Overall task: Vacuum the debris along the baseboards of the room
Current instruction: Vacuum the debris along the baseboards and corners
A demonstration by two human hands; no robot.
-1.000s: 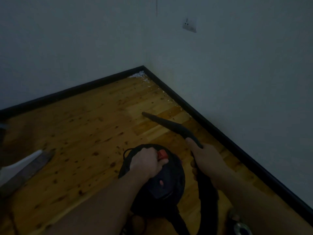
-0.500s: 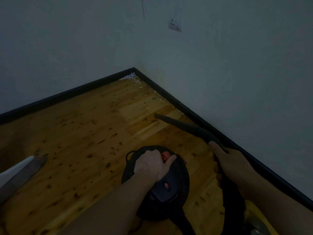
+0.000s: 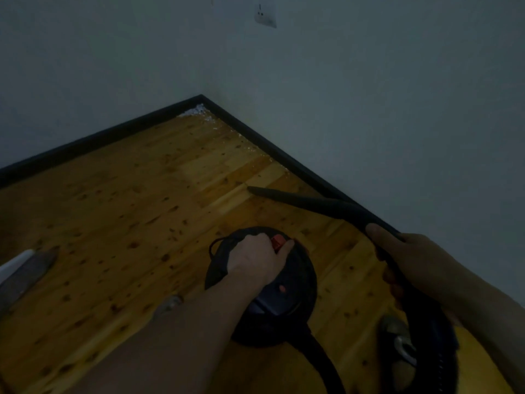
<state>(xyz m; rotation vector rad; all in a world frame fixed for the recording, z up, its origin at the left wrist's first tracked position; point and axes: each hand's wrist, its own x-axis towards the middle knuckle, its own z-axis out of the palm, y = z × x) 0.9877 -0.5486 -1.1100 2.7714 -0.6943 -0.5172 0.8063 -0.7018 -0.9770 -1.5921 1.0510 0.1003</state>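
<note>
The vacuum (image 3: 272, 291) is gripped by the left hand (image 3: 255, 260), while the nozzle (image 3: 306, 201) is clasped by the right hand (image 3: 409, 257) and aimed toward the baseboard (image 3: 284, 159) debris (image 3: 196, 110), probably for reach.

walls: two plain pale walls (image 3: 369, 95) meeting in a corner
socket: white wall socket (image 3: 265, 15) high on the right-hand wall
floor: knotty wooden boards (image 3: 127, 217)
light: dim
</note>
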